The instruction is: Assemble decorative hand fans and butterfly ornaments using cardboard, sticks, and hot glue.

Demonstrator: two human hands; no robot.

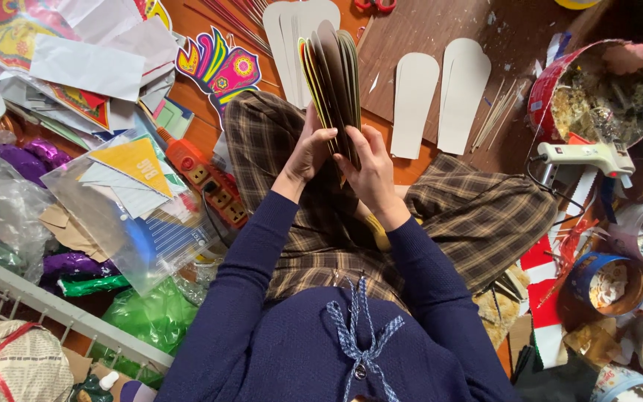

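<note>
Both hands hold a stack of rounded brown card cutouts (334, 74) upright over my lap, its edges toward me, with coloured edges showing on its left side. My left hand (310, 149) grips the stack's lower left side, thumb across the front. My right hand (370, 167) clasps the lower right side, fingers wrapped over the bottom edge. I sit cross-legged in plaid trousers (455, 216) and a dark blue top.
White rounded card shapes (440, 97) and thin sticks (496, 112) lie on the floor ahead. A white glue gun (586, 156) and a round tin of scraps (597, 93) sit right. An orange power strip (206, 179), plastic bags and papers crowd the left.
</note>
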